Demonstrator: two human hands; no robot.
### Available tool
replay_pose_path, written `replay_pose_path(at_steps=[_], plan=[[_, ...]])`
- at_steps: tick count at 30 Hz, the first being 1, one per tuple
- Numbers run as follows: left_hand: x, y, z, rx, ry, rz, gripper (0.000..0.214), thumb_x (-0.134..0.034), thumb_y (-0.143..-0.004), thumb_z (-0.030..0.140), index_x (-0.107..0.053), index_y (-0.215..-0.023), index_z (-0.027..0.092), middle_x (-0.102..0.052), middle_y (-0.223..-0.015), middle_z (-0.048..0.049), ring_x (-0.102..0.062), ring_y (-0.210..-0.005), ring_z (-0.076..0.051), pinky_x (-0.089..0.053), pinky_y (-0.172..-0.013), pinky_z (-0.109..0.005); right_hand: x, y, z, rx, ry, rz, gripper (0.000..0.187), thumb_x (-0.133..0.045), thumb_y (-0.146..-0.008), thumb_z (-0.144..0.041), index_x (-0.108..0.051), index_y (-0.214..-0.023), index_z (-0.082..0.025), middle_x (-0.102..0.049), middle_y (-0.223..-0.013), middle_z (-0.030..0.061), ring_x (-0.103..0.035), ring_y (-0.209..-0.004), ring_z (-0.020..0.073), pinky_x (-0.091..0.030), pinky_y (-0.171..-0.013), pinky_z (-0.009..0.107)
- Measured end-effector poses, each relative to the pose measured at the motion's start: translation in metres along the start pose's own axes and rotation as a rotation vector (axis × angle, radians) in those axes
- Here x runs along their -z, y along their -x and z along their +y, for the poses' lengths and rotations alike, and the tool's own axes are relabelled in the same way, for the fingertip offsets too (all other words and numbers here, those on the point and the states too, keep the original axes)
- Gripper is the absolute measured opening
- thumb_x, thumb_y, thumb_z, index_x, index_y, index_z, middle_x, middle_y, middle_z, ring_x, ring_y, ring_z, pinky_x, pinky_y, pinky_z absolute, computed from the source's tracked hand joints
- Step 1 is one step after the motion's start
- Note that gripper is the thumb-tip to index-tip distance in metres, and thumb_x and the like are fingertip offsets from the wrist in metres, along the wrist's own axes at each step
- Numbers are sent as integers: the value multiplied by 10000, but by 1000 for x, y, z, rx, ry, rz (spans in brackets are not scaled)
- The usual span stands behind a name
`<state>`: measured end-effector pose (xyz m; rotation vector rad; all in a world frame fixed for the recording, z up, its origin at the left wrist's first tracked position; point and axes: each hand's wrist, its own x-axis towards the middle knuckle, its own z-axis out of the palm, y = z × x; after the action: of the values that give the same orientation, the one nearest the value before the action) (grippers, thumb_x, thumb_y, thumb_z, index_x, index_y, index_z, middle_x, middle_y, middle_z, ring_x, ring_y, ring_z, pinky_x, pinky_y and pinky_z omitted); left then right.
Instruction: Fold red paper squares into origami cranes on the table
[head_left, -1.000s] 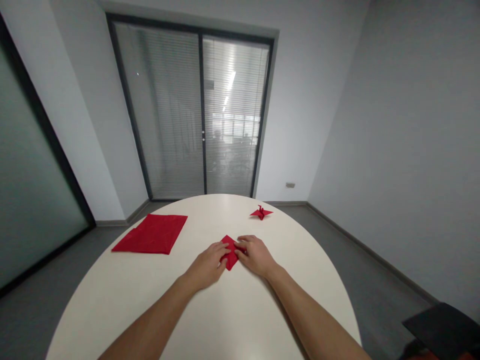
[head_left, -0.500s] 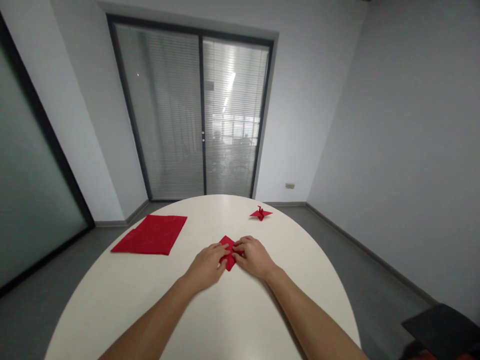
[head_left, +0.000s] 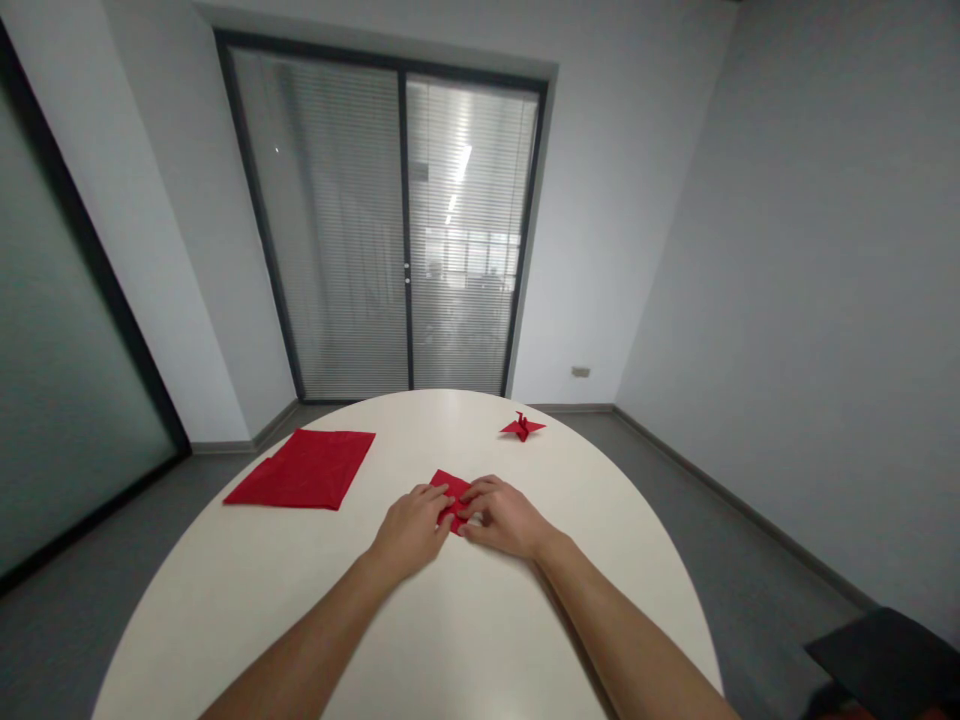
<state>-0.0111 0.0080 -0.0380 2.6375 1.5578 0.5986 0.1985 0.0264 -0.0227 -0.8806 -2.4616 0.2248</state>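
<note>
Left hand (head_left: 412, 528) and right hand (head_left: 504, 516) — on small red paper (head_left: 451, 481)

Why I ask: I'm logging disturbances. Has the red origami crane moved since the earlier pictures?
No: the origami crane shows no visible shift either way relative to the round table.

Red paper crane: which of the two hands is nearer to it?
Right. The right hand is on the near side of the red paper crane, almost straight below it in view; the left hand is farther off, nearer the wearer and to its left.
</note>
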Motion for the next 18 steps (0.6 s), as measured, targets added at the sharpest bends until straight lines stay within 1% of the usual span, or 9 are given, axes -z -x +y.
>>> replay_pose_path(at_steps=[4,7,9,11,14,16,18], plan=[[1,0,0,7,-12,5,350,-415,-984,316,-695,-1168,213,-644,-1326,-81,-545,-1217,-259,-433,-1040,-414,0,0,0,31,-14,-19,193,-746,-820,-405,-763,-903,-232,-748,-998,48,-628,-1038,226,-460,-944,337],[2,1,0,-9,-2,8,371,-406,-994,382,-679,-1196,233,-612,-1361,-81,-533,-1218,-269,-429,-1025,-436,-1,-1,3,9,3,-13,267,-737,-820,-475,-745,-902,-221,-749,-964,47,-630,-1042,235,-446,-978,361],[2,2,-2,-14,13,8,378,-414,-991,415,-669,-1211,244,-587,-1389,-81,-525,-1221,-277,-426,-1018,-452,-1,-1,4,-18,30,-9,277,-717,-837,-478,-731,-908,-211,-747,-942,49,-628,-1050,240,-441,-988,368],[2,2,-4,-27,30,8,386,-425,-987,432,-663,-1224,242,-593,-1378,-89,-523,-1216,-283,-419,-1019,-461,0,0,3,-52,59,-7,264,-678,-872,-456,-718,-913,-199,-744,-926,59,-624,-1062,244,-444,-984,367],[3,3,-6,-60,59,7,398,-445,-982,432,-655,-1245,219,-615,-1347,-105,-524,-1211,-288,-406,-1037,-468,3,1,2,-97,77,3,222,-574,-946,-359,-714,-928,-188,-743,-933,72,-614,-1084,240,-448,-976,359],[4,3,-6,-92,96,4,389,-468,-975,421,-644,-1262,225,-612,-1354,-95,-519,-1219,-282,-396,-1054,-462,3,2,1,-106,64,12,223,-522,-967,-292,-717,-994,-187,-745,-990,74,-605,-1106,234,-445,-987,359],[6,4,-5,-133,141,-7,374,-496,-965,400,-626,-1283,251,-611,-1360,-69,-516,-1221,-264,-391,-1066,-444,3,2,3,-97,47,14,248,-516,-965,-270,-706,-1101,-186,-738,-1080,79,-590,-1141,232,-437,-1011,369]])
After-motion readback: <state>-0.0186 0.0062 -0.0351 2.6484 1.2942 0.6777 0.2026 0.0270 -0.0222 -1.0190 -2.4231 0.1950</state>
